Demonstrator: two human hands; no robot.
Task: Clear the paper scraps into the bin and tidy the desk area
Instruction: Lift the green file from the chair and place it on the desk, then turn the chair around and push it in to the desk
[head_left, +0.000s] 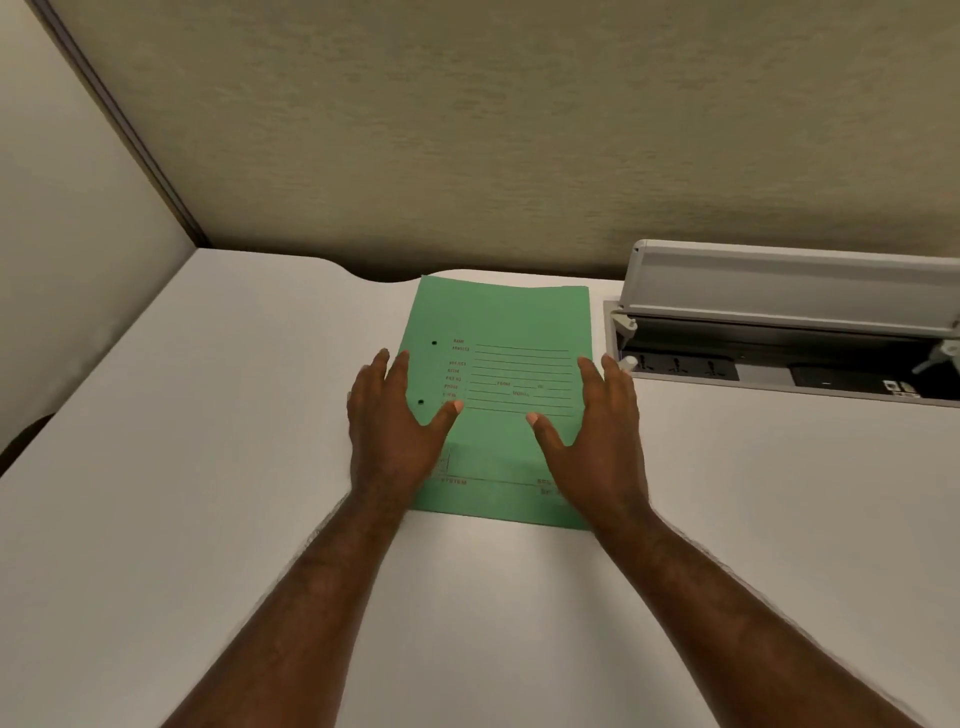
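Forearms: we are reaching both bare arms forward over the white desk (208, 467), palms down.
Left hand (395, 431): we are laying it flat, fingers spread, along the punched left edge of the green folder (498, 322); it is gripping nothing, only lying or hovering on the card, and we cannot tell which.
Right hand (597, 441): we are spreading it flat on the folder's right edge, thumb turned inward, fingers reaching past the edge; nothing is pinched in it.
Folder position: it is lying closed and slightly askew near the back of the desk, just beside the open cable tray (779, 358).
Scraps and bin: we are seeing neither in view; we judge the folder is what is being tidied at this step.
Risk, slide: we are pressing with flat palms only, so a push may send the folder skating toward the partition wall (519, 130) or into the notch at the desk's back edge.
Risk, tray: we are working close to the raised lid (779, 280); a rightward nudge may tip the folder's corner into the socket well.
Risk, contents: we cannot see inside; lifting by one edge may spill loose sheets.
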